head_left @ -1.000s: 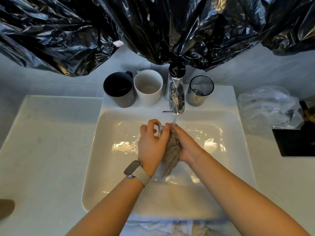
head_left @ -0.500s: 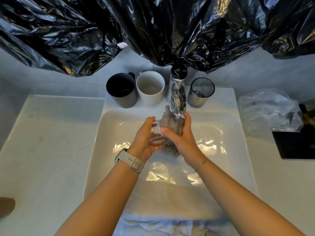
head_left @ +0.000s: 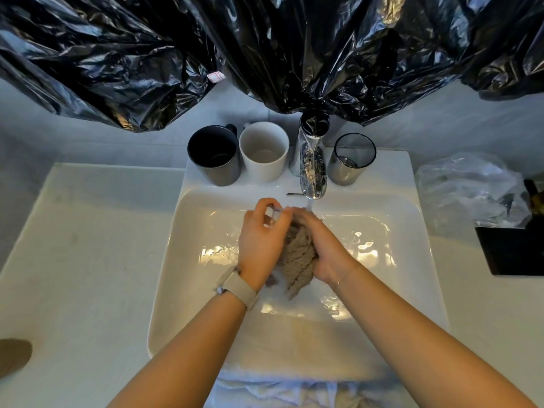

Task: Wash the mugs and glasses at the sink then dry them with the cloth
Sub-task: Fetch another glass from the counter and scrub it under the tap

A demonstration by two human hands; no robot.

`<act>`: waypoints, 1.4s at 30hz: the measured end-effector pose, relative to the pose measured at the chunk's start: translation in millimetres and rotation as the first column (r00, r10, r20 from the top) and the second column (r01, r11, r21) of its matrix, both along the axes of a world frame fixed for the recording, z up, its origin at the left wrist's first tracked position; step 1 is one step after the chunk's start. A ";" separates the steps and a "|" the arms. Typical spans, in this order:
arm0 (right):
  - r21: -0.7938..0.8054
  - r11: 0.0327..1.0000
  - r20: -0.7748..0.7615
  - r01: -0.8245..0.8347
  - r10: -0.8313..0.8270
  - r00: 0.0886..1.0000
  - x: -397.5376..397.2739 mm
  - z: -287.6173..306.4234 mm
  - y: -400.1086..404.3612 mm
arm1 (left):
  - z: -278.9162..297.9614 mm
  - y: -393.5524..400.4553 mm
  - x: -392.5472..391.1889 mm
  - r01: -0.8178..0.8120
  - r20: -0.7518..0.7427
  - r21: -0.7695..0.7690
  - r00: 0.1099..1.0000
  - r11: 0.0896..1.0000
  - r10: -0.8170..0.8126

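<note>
Over the white sink [head_left: 188, 260], my left hand [head_left: 260, 245] grips a clear glass [head_left: 272, 214], which is mostly hidden by my fingers. My right hand [head_left: 325, 251] grips a wet grey cloth [head_left: 297, 262] and presses it against the glass. Water runs from the chrome faucet [head_left: 312, 175] onto the spot where the two hands meet. On the ledge behind the basin stand a dark mug [head_left: 215, 156], a white mug [head_left: 264, 151] and a smoked glass [head_left: 350, 159], all upright.
Black plastic sheeting [head_left: 294, 48] hangs over the wall above the faucet. A crumpled clear plastic bag [head_left: 465, 189] and a black tray [head_left: 512, 251] lie on the counter at the right. A white towel [head_left: 294, 390] drapes over the sink's front edge.
Both hands have come down and toward me from just under the spout. The cloth, bunched high by the spout before, now hangs low between my palms.
</note>
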State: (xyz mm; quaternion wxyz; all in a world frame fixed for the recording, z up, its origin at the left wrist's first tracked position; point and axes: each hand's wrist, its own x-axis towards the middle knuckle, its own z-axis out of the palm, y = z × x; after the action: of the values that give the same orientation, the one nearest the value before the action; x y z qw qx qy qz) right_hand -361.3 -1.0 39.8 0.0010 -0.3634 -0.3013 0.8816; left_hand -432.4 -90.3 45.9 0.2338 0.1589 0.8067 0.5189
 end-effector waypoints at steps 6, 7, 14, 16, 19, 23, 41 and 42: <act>0.716 0.698 0.084 0.033 -0.133 0.988 9.2 -7.6 -11.8 | -0.4 11.0 2.9 -0.191 0.548 0.079 0.828 0.978 0.118; 0.680 0.733 0.097 0.030 -0.130 0.987 7.6 -8.1 -9.3 | -1.8 11.8 7.7 -0.217 0.473 0.083 0.868 0.973 0.153; -0.097 0.995 -0.046 -0.024 0.020 0.999 0.9 -1.7 17.6 | -1.9 4.4 10.3 0.040 -0.290 0.016 0.957 0.999 -0.034; -0.060 0.997 -0.059 -0.047 0.043 0.997 -0.8 -0.1 15.8 | -2.3 3.0 5.4 0.083 -0.320 0.018 0.945 0.996 -0.072; 0.368 0.930 0.087 -0.023 -0.010 0.996 -2.6 0.3 5.0 | -1.9 5.4 2.6 -0.008 -0.192 0.127 0.981 0.992 0.033; 0.716 0.698 0.092 0.027 -0.133 0.987 6.2 3.7 -12.2 | 1.6 13.4 10.6 -0.260 0.244 0.219 0.948 0.940 0.205; 0.802 0.595 0.008 0.057 -0.107 0.994 25.2 5.1 6.3 | 6.4 -14.0 -2.9 0.230 0.562 0.202 0.769 0.952 -0.305; 0.809 0.588 0.037 0.026 -0.095 0.995 25.2 6.5 8.3 | 5.9 -17.9 -5.4 0.300 0.515 0.203 0.777 0.932 -0.362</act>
State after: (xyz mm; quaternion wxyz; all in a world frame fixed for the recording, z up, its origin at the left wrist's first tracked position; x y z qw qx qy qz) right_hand -336.1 7.4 46.3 0.1842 -0.3669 -0.6549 0.6344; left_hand -437.8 -108.2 51.8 0.5316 0.1570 0.6365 0.5363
